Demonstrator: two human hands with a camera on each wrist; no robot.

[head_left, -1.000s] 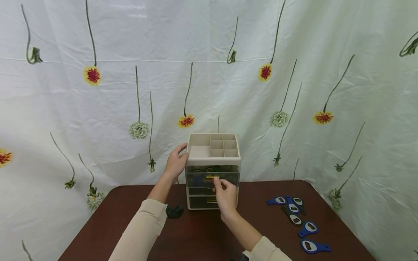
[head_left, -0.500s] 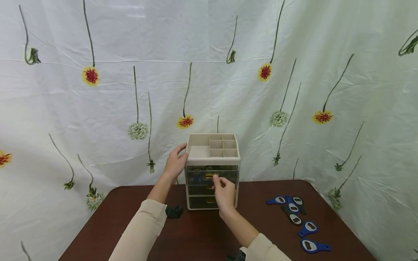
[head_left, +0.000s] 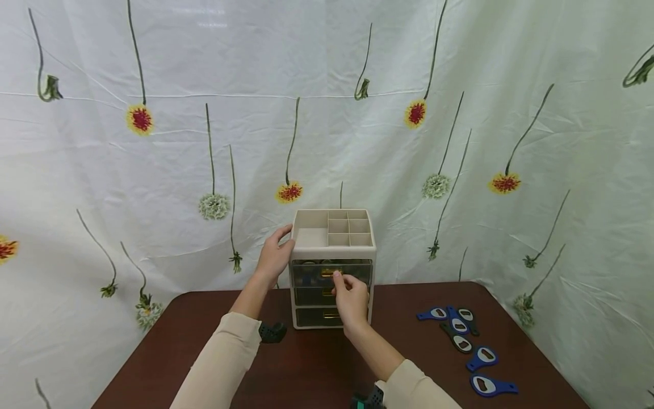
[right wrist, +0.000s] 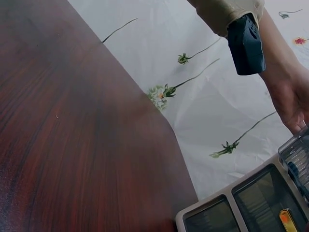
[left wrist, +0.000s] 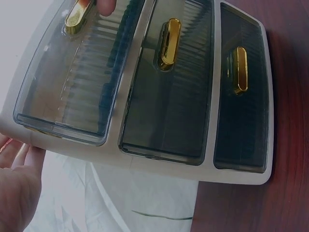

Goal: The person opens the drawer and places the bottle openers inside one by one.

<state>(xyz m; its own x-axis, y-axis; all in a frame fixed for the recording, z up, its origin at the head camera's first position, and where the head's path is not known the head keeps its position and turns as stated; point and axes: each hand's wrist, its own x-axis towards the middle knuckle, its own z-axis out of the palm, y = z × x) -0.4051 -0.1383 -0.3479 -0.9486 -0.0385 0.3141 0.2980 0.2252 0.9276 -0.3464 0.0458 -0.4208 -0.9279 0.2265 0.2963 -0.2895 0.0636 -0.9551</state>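
Observation:
A cream desktop organizer (head_left: 334, 250) with three smoky clear drawers stands on the table. Its top drawer (head_left: 306, 278) sticks out slightly, and dark and blue items show through its front. Along the organizer's upper left side rests my left hand (head_left: 273, 258), fingers extended; the left wrist view shows its fingers (left wrist: 19, 157) against the side wall. My right hand (head_left: 353, 301) is at the top drawer's gold handle (head_left: 329, 273), pinching its right end between thumb and bent finger. In the left wrist view, fingertips (left wrist: 106, 7) of that hand show beside the handle.
Several blue and black bottle openers (head_left: 484, 386) lie on the dark red wooden table (head_left: 306, 369) to the right. Open compartments (head_left: 349, 227) top the organizer. A white flower-print cloth (head_left: 327, 142) hangs behind. Each wrist carries a dark device (head_left: 272, 332).
The top drawer has slid farther into the organizer, its handle moving away with my right hand. My left hand stays on the organizer's side.

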